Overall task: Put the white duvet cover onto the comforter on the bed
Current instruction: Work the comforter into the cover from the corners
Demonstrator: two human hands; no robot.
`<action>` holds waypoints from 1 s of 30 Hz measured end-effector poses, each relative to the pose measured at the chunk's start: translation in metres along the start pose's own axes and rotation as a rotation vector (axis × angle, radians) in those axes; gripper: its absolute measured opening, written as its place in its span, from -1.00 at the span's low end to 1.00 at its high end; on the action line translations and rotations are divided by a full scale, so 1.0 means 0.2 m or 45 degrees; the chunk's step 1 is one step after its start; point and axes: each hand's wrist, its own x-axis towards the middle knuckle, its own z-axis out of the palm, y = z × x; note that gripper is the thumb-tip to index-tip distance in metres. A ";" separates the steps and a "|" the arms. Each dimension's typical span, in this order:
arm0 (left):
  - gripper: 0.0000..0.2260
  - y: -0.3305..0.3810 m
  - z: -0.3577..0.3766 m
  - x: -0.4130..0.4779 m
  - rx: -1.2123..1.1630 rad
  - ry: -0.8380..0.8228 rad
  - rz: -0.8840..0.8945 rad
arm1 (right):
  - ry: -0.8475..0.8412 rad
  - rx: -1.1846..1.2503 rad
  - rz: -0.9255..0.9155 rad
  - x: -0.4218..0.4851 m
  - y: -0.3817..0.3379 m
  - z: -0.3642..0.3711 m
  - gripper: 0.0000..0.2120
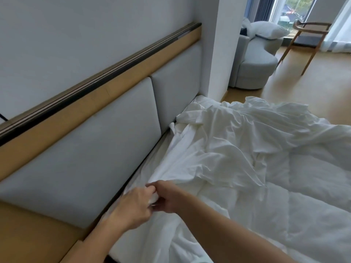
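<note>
Pinching bunched corner of white duvet cover [218, 149] with left hand [133, 203] and right hand [168, 198], fingers curled tight, at headboard-side edge of bed [144, 170]; probably seating comforter [303, 186] corner inside. Leaving rest crumpled across comforter.

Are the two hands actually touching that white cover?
Touching. The head view shows the left hand and right hand both pinching a bunched bit of the cover beside the headboard.

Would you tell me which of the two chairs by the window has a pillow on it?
The grey armchair bears the white pillow; the wooden chair holds none.
</note>
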 end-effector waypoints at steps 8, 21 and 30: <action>-0.65 -0.07 -0.04 0.25 -1.171 0.101 -0.523 | 0.351 -0.165 -0.445 -0.13 -0.01 -0.05 -0.85; -0.69 0.10 0.20 0.46 -1.335 0.287 -0.562 | 0.267 0.264 -0.394 -0.28 0.22 -0.28 -0.64; -0.72 0.24 0.26 0.40 -1.451 0.269 -0.502 | 0.362 0.727 -0.343 -0.24 0.33 -0.49 -0.38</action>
